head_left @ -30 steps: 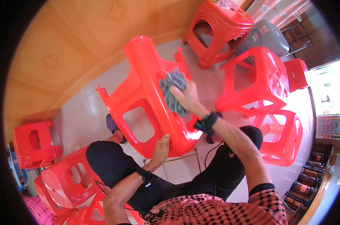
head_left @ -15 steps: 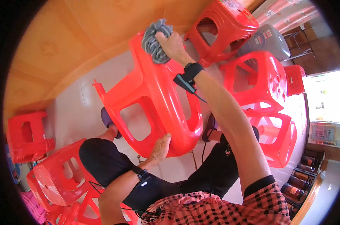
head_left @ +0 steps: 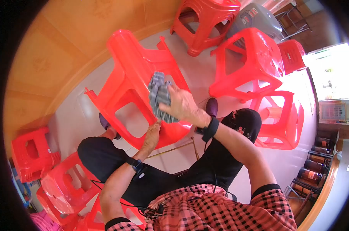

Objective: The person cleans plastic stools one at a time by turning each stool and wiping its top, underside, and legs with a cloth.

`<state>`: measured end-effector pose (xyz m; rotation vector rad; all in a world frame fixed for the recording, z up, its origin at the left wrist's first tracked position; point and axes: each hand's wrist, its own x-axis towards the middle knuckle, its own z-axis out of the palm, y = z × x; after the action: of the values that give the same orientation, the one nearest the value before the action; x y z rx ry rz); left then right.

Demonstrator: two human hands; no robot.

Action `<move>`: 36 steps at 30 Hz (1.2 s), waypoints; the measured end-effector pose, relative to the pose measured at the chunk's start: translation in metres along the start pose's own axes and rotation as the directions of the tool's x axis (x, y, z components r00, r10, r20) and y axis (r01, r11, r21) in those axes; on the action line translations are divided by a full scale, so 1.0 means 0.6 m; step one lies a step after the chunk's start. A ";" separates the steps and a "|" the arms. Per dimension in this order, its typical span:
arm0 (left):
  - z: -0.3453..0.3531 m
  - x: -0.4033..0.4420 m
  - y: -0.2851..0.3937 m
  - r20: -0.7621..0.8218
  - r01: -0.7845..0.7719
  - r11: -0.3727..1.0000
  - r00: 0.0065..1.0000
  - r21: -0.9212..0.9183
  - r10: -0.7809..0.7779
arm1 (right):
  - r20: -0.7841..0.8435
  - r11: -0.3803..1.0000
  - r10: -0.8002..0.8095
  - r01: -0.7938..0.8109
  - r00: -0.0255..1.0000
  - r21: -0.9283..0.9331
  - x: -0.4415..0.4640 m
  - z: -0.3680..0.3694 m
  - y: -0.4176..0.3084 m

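A red plastic stool [head_left: 132, 73] lies tilted on its side between my knees, its legs pointing toward the wall and its seat end toward me. My left hand [head_left: 151, 136] grips the stool near the seat edge, fingers partly hidden. In my right hand [head_left: 184, 106] is a bunched grey striped cloth [head_left: 156, 94], pressed against the stool's side close to the seat. The cloth covers part of the leg and seat corner.
More red stools stand to the right [head_left: 255, 65] and at lower left [head_left: 66, 184]. A grey stool [head_left: 255, 21] is at the back right. An orange-brown wall [head_left: 66, 50] rises ahead. Dark bottles [head_left: 311, 169] sit on a rack at far right.
My right hand has drawn the cloth from the leg end down the stool toward the seat. The stool has turned slightly, and my left hand has moved a little up and left.
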<state>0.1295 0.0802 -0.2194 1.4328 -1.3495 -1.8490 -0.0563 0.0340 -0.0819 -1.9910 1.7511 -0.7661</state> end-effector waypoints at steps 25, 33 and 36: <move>-0.106 -0.015 0.053 -0.028 -0.033 0.955 0.999 -0.296 0.026 | 0.266 0.974 0.210 -0.226 0.941 0.029 -0.159 0.059 0.164; -0.127 -0.039 0.083 0.003 -0.036 0.952 0.999 -0.303 0.039 | 0.101 0.808 0.531 -0.538 0.842 0.240 -0.146 0.070 0.213; -0.141 -0.026 0.055 -0.068 -0.085 0.946 0.995 -0.312 0.067 | 0.016 0.734 0.567 -0.514 0.823 0.444 -0.147 0.074 0.196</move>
<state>0.2049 0.0429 -0.1820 1.2397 -1.0119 -1.8589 -0.1269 0.1000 -0.2012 -1.0722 1.8856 -0.9675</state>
